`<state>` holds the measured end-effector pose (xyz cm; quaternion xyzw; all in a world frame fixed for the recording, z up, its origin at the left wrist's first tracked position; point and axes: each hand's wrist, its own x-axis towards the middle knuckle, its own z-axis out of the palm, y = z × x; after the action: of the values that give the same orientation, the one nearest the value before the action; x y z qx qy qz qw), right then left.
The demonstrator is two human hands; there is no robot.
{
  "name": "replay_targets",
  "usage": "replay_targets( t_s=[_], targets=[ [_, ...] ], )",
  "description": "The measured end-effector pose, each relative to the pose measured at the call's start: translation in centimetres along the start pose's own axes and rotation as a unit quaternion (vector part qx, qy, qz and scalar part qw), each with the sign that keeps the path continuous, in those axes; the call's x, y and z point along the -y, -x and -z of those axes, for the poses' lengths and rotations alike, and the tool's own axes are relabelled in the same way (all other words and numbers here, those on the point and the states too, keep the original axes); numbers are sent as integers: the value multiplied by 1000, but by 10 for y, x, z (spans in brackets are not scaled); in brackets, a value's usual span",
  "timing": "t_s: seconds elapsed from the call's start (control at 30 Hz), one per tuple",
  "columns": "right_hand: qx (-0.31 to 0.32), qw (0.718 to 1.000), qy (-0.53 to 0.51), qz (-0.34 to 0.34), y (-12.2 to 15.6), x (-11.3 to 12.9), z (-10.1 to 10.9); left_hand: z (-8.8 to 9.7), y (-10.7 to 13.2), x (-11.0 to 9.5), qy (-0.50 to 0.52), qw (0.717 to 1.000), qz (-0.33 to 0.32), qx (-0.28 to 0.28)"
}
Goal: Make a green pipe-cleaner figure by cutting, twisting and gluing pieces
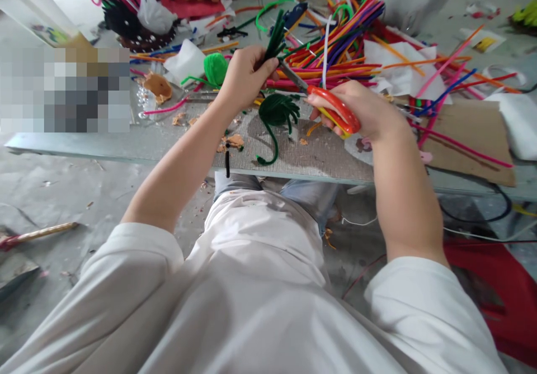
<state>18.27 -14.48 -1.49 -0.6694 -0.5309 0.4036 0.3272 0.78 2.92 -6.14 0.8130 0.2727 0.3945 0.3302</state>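
Here we go: the left hand (pixel 245 77) is closed firmly around one bunch of dark green pipe cleaners (pixel 274 39), the ends standing up out of the fist. The right hand (pixel 356 111) has a full grip on one pair of orange-handled scissors (pixel 335 108), and the steel blades (pixel 293 75) reach across to just beside that bunch. How far apart the blades are, I can't tell from here.

Right under the hands, one dark green pipe cleaner coil (pixel 274 111) sits on the board, its tail curving toward the near edge. One short black pipe cleaner piece (pixel 227 160) lies at that edge, and one bright green pipe cleaner ball (pixel 215 69) sits just past the left hand. Behind them rises one big heap of multicoloured pipe cleaners (pixel 335 44), far too many to count, with white paper (pixel 403 66) beneath it.

Orange scraps (pixel 230 141) dot the grey work board (pixel 126 147), and one cardboard sheet (pixel 465 145) lies at the right. Down below, there's a dusty concrete floor (pixel 62 195), one wooden stick (pixel 37 234) and one red plastic stool (pixel 495 284).
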Motion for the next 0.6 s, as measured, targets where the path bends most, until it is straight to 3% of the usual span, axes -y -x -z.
replay_targets(
  t_s=[0.17,0.4,0.6],
  targets=[
    [-5,1000,-21,20,-1,-2,1,-2,-1,2,20,1000,20,3],
    [-33,998,4,46,1,0,-2,-2,-2,-4,-1,999,24,-38],
    [-17,999,-2,29,1,-1,-2,-1,-3,2,-3,1000,10,-17]
  ],
)
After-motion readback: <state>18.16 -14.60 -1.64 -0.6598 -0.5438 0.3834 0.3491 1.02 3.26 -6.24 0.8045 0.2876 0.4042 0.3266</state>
